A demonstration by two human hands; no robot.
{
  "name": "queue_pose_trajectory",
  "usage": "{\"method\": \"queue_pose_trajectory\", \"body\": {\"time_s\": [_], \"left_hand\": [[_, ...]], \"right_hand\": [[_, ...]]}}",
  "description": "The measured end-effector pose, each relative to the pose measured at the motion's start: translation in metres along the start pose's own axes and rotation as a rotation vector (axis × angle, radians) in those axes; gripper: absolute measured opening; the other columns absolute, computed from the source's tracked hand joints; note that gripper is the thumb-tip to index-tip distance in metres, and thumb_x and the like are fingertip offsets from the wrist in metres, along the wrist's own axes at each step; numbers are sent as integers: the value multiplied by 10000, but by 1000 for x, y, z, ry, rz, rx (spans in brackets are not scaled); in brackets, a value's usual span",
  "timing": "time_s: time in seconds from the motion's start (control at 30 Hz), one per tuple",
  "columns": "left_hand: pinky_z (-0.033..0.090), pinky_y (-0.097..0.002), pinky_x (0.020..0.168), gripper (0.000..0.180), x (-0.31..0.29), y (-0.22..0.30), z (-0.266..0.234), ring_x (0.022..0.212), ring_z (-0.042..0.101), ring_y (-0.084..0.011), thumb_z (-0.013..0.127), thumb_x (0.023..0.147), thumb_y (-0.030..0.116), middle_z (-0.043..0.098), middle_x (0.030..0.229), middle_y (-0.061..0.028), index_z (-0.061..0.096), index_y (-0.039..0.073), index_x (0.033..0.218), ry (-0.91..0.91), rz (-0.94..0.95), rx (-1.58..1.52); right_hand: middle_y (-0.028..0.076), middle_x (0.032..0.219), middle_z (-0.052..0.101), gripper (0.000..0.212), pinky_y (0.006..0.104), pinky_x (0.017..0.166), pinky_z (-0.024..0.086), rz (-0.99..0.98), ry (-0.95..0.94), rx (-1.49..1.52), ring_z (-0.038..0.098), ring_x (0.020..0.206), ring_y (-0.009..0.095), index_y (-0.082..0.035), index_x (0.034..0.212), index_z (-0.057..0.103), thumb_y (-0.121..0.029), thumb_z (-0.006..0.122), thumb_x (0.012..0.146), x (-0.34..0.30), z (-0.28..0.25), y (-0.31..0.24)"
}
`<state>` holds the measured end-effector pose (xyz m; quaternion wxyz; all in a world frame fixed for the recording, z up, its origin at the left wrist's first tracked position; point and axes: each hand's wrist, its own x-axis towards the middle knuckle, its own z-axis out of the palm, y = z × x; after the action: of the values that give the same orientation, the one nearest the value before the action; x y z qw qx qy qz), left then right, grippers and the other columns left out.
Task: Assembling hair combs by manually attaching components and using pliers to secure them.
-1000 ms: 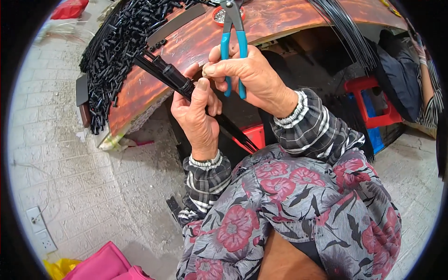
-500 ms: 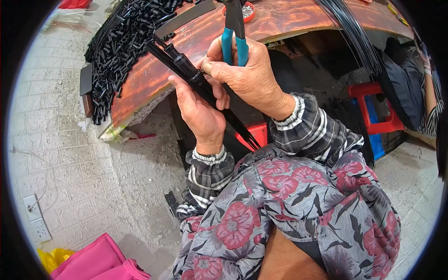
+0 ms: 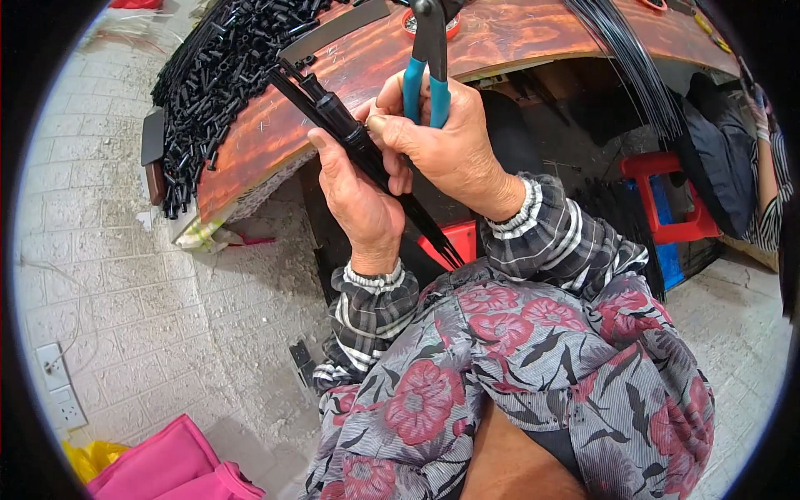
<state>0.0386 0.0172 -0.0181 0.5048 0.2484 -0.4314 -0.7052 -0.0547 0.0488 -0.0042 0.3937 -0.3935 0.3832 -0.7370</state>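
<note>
My left hand (image 3: 360, 204) is wrapped round a bundle of thin black rods with a thicker ringed black tube, what looks like a folded umbrella frame (image 3: 332, 115). The bundle slants, its thin ends down by my lap and its tube end up near the table. In my right hand (image 3: 462, 142) is a pair of pliers (image 3: 413, 83) with blue handles, jaws pointing up and away. The right thumb and forefinger pinch together against the ringed part of the tube. Whatever is between those fingertips is too small to make out.
A heap of short black plastic tubes (image 3: 208, 108) covers the left of the reddish wooden table (image 3: 267, 137). Beyond the pliers sits a red dish (image 3: 452, 32) of small metal bits. Long black rods (image 3: 621, 50) overhang the right edge. A red stool (image 3: 696, 221) stands near another person's arm.
The pliers and my right hand have shifted slightly right and down in the picture, and the bundle a little right with them. Both hands keep their hold.
</note>
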Motion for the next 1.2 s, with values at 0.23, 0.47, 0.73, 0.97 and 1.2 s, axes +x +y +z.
{"method": "queue_pose_trajectory", "body": {"time_s": [0.23, 0.47, 0.73, 0.97, 1.2], "left_hand": [[273, -205, 357, 618, -6, 7, 2, 397, 353, -79, 268, 885, 546, 411, 522, 2, 503, 3, 1064, -37, 39, 31], [253, -216, 330, 806, 0, 13, -3, 330, 282, -85, 196, 824, 663, 345, 424, 9, 471, -34, 1118, -162, -67, -68], [251, -242, 335, 831, -1, 14, -16, 326, 277, -96, 168, 791, 704, 338, 414, 4, 524, -14, 1011, -38, -123, -82], [229, -243, 348, 801, -5, 17, -12, 338, 251, -103, 192, 793, 694, 305, 426, 3, 501, 6, 1063, -102, -138, -3], [231, -243, 348, 809, -4, 15, -9, 338, 247, -100, 203, 789, 698, 303, 427, 5, 500, 0, 1069, -75, -121, 19]], "right_hand": [[33, 592, 533, 63, 204, 391, 438, -255, -67, -274, 532, 446, 88, 34, 832, 530, 41, 543, 771, 0, -4, -7], [46, 693, 595, 125, 242, 569, 431, 61, -459, -209, 551, 623, 98, -9, 829, 580, -103, 629, 763, 27, -25, -25], [117, 629, 532, 187, 386, 497, 398, -485, -471, -1499, 537, 597, 315, -43, 792, 481, -129, 628, 713, 4, -67, -45], [90, 656, 524, 225, 384, 555, 427, -421, -523, -1741, 554, 642, 295, -40, 843, 473, -63, 615, 671, 10, -54, -53], [115, 882, 481, 419, 344, 648, 448, -500, -453, -1745, 502, 855, 267, -47, 1046, 447, -1, 580, 652, 6, -53, -48]]}}
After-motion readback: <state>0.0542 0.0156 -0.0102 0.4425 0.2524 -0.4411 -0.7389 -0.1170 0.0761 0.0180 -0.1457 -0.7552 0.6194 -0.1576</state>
